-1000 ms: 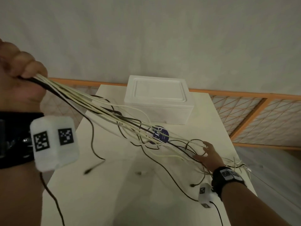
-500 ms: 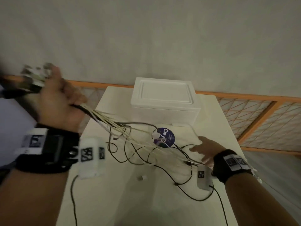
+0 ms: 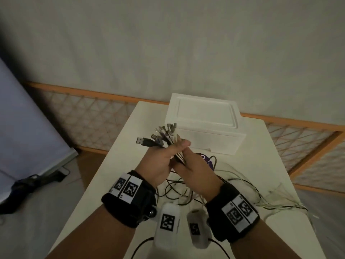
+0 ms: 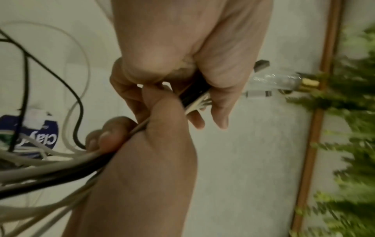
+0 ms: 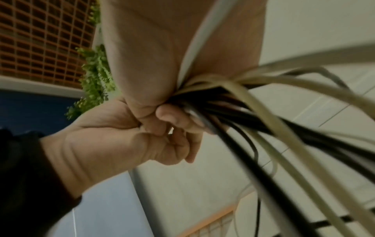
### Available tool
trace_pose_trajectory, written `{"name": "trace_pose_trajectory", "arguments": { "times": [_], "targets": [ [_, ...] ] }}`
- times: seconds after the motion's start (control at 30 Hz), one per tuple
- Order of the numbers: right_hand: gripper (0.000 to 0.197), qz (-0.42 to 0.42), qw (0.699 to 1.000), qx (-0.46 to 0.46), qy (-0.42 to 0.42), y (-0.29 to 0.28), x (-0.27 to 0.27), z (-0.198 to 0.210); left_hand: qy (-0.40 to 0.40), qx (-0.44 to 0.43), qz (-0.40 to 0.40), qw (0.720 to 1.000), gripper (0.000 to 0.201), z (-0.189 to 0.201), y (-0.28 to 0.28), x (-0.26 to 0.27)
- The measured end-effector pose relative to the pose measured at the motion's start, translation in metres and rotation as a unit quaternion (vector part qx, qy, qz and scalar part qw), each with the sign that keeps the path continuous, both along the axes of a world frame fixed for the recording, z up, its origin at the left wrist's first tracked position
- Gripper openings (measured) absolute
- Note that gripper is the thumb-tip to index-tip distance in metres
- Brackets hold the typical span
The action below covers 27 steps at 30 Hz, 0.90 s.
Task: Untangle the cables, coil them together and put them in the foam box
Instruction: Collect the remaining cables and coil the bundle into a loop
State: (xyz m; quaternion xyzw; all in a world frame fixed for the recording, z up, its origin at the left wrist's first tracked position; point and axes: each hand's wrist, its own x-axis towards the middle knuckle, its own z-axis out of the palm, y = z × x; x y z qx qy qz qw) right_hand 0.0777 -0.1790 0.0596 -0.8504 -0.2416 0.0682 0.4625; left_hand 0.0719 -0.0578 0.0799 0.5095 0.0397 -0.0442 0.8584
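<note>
Both hands hold the cables (image 3: 169,139) above the desk (image 3: 104,184) — left hand (image 3: 160,161) fisted near the plugs, right hand (image 3: 196,169) just below. Tails sprawl; coiling looks next, and the foam box (image 3: 205,124) is lidded.

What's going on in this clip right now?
A person holds a bundle of cables over a white table, the left hand gripping it just below the plug ends and the right hand closing on it beneath. The loose lengths trail tangled across the tabletop. The foam box behind has its lid on; nothing is coiled yet.
</note>
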Motion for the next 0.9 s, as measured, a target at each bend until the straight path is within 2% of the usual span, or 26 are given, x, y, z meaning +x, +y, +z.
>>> {"name": "trace_pose_trajectory", "arguments": {
  "times": [0.1, 0.17, 0.23, 0.27, 0.33, 0.4, 0.43, 0.5, 0.6, 0.67, 0.7, 0.77, 0.8, 0.83, 0.87, 0.9],
  "targets": [
    [0.055, -0.024, 0.991, -0.091, -0.094, -0.003, -0.005, -0.01, -0.005, 0.005, -0.004, 1.0, 0.034, -0.011, 0.005, -0.006],
    [0.046, -0.029, 0.983, -0.133, -0.12, -0.006, -0.009, -0.01, -0.018, -0.011, 0.013, 1.0, 0.06, -0.022, 0.008, -0.005],
    [0.041, -0.021, 0.975, -0.177, -0.136, -0.007, -0.012, -0.008, -0.026, -0.043, 0.048, 0.998, 0.07, -0.033, 0.012, -0.004],
    [0.04, -0.018, 0.97, -0.199, -0.142, -0.007, -0.014, -0.007, -0.036, -0.042, 0.061, 0.997, 0.07, -0.037, 0.015, -0.004],
    [0.04, -0.026, 0.968, -0.21, -0.136, -0.005, -0.017, -0.007, -0.055, -0.015, 0.067, 0.996, 0.055, -0.041, 0.017, -0.005],
    [0.035, -0.031, 0.984, -0.157, -0.08, -0.001, -0.016, -0.007, -0.049, -0.017, 0.063, 0.997, 0.035, -0.043, 0.013, -0.007],
    [0.025, -0.04, 0.993, -0.106, -0.04, 0.001, -0.014, -0.008, -0.028, -0.027, 0.055, 0.998, 0.032, -0.043, 0.008, -0.01],
    [0.009, -0.056, 0.997, -0.036, 0.031, 0.007, -0.011, -0.007, 0.001, -0.038, 0.037, 0.999, 0.043, -0.044, 0.001, -0.014],
    [0.017, -0.06, 0.997, -0.028, 0.028, 0.009, -0.009, -0.008, -0.014, -0.025, 0.012, 1.0, 0.068, -0.047, 0.012, -0.012],
    [0.014, -0.058, 0.996, -0.071, -0.002, 0.004, -0.007, -0.008, -0.022, -0.073, -0.051, 0.996, 0.099, -0.044, 0.03, -0.012],
    [0.012, -0.06, 0.992, -0.107, -0.022, 0.001, -0.006, -0.007, -0.023, -0.109, -0.064, 0.992, 0.108, -0.042, 0.037, -0.012],
    [0.014, -0.063, 0.982, -0.172, -0.052, 0.0, -0.004, -0.006, -0.01, -0.127, -0.027, 0.992, 0.103, -0.034, 0.045, -0.012],
    [0.015, -0.06, 0.976, -0.198, -0.066, 0.002, -0.005, -0.005, -0.006, -0.082, -0.001, 0.997, 0.092, -0.029, 0.044, -0.013],
    [0.015, -0.049, 0.968, -0.229, -0.084, 0.004, -0.006, -0.004, -0.012, 0.008, 0.015, 1.0, 0.078, -0.022, 0.043, -0.014],
    [0.015, -0.03, 0.958, -0.264, -0.104, 0.007, -0.007, -0.001, -0.04, 0.138, 0.029, 0.989, 0.066, -0.019, 0.042, -0.014],
    [0.016, -0.001, 0.947, -0.298, -0.119, 0.009, -0.008, 0.001, -0.095, 0.299, 0.051, 0.948, 0.06, -0.016, 0.042, -0.015]
  ]
}}
